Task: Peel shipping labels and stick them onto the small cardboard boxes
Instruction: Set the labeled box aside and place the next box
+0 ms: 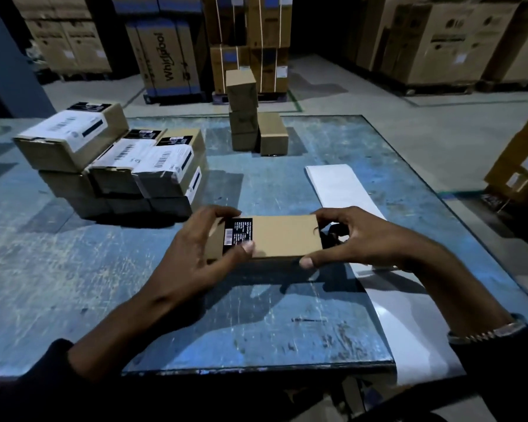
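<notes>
A small cardboard box (282,236) with a black printed sticker near its left end is held a little above the blue table (73,269). My left hand (205,242) grips its left end, thumb on the front edge. My right hand (357,236) grips the right end, thumb under the front corner. A long white strip of label backing (339,185) lies on the table to the right, running under my right wrist and off the front edge. A stack of small boxes with white shipping labels (113,159) stands at the left.
Several plain small boxes (253,123) are piled at the table's far middle. Large appliance cartons (165,47) on pallets stand on the floor behind. Another carton (525,159) sits past the table's right edge. The table's glass top ends close to me.
</notes>
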A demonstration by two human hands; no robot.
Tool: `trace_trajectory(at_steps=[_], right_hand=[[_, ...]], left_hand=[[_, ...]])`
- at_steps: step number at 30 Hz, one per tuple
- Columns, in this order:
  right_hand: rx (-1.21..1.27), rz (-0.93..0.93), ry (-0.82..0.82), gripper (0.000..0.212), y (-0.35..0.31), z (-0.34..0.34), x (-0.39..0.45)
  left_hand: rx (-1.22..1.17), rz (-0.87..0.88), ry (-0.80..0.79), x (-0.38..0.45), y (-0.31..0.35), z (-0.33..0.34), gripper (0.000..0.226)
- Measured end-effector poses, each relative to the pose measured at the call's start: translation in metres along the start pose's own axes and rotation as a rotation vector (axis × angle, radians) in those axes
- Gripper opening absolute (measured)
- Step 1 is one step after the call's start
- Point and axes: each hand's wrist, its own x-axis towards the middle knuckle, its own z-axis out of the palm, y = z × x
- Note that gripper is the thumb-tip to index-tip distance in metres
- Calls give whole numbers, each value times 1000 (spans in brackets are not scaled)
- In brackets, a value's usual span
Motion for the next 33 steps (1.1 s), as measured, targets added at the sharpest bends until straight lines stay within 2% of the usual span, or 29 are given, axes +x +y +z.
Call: trace_trajectory(at_steps=[3,7,9,11,14,16,19,23,27,30,33], right_hand=[[-55,7,27,68,2,5,0],[-78,-2,-21,56,0,6,5],[-8,-25,-47,68,0,1,1],[117,-74,29,71,-1,-8,-5],[256,-120,251,60,1,-24,-15],[99,-84,317,55,10,-37,-28],[-270,24,227,53,34,-53,-49],[-369,61,91,61,57,-45,-71],[-395,-16,236,58,71,-21,-81],[-446,-68,297,58,71,-10,-95],[-339,-104,385,43,67,-8,-111]], left_hand=[[279,121,-10,1,-3,-3,72],[345,157,22,7,-11,-9,72],[395,199,18,7,-11,-10,74],[464,245,51,6,-6,-8,78],[467,385,151,0,7,-9,72],[442,516,193,-7,22,-6,59],[431,668,199,-18,42,7,42],[293,694,103,-25,59,37,27],[227,649,-114,-26,82,81,19],[299,632,-290,-22,88,106,25],[338,608,-346,-20,85,115,36]])
